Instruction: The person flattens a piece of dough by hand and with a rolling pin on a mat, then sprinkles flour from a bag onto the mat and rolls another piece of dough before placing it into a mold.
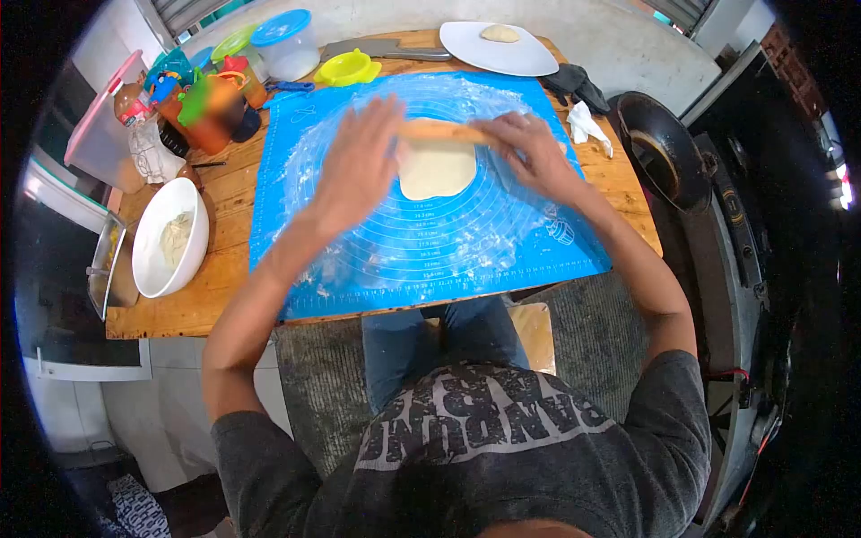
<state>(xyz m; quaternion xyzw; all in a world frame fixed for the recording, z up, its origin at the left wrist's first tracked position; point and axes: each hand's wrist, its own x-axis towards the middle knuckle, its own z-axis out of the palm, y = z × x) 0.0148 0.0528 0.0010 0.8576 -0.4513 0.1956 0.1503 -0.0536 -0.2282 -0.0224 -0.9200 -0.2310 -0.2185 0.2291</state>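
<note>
A wooden rolling pin (pixel 439 132) lies across the far part of a flat, pale sheet of dough (pixel 439 170). The dough rests on a blue pastry mat (pixel 314 282) printed with circles and dusted with flour. My right hand (pixel 529 152) has its fingers closed over the pin's right end. At the left end is my left hand (pixel 359 161), blurred by motion, its fingers stretched out and pointing away from me. It overlaps the pin's left tip and hides it.
On the left stand a white bowl (pixel 197 238) with dough-like residue and several bottles and tubs. A cleaver (pixel 377 48), a yellow strainer (pixel 348 68) and a white plate (pixel 466 49) bearing a dough ball (pixel 500 33) lie at the back. A wok (pixel 659 148) sits right.
</note>
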